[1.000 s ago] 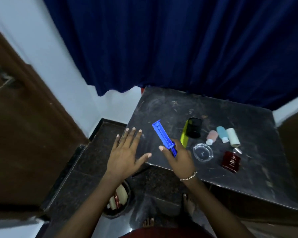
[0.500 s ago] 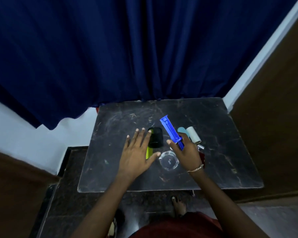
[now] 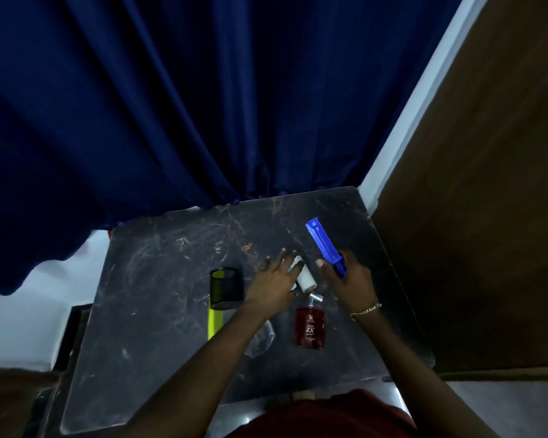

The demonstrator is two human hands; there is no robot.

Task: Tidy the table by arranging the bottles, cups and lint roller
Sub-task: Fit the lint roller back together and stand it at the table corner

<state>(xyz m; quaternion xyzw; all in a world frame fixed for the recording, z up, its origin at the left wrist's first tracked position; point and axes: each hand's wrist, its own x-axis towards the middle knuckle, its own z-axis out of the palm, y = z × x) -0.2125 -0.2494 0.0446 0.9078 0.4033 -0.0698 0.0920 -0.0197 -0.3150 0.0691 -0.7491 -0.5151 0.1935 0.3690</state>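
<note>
- Left hand moved off black cup to white cylinder; fingers spread, touching it.
- Right hand still grips lint roller, tip toward 11 o'clock.
- Cylinder lies 12 o'clock of red bottle; probably the next pick.

Blue plastic lint roller handle: off the counter, gripped at its near end in my right hand, far end tilted up and away to the left.
White plastic cylinder: on its side mid-counter, under my left hand, fingers spread over it.
Red rectangular glass bottle: lying flat, silver cap pointing away, just short of the white cylinder.
Black mesh cup: yellow-green rim, left of my left hand; upright or tipped, cannot tell.
Clear glass cup: partly hidden under my left forearm.
</note>
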